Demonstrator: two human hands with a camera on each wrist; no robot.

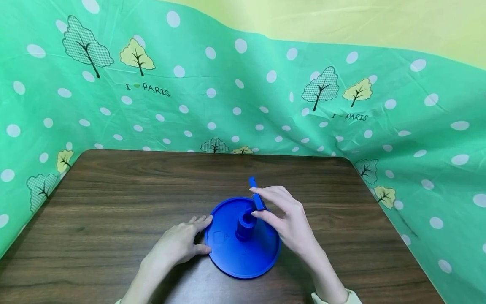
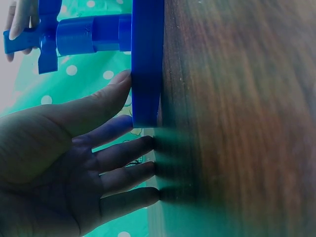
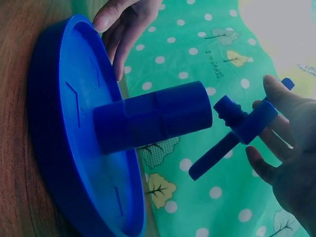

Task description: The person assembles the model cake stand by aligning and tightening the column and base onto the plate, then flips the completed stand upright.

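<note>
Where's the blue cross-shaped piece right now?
In the right wrist view, the cross-shaped piece is held by the right hand, just right of the blue post.

We see base (image 1: 243, 264) on table (image 1: 114, 202), at six o'clock of head view. Post (image 1: 244, 231) stands at base's centre. Cross piece (image 1: 259, 202) sits apart from post's top, toward one o'clock, between right hand's (image 1: 286, 215) thumb and fingers; right hand at two from post. Left hand (image 1: 180, 240) touches base's rim, nine to ten. Cloth (image 1: 265, 101) behind table, twelve.
</note>
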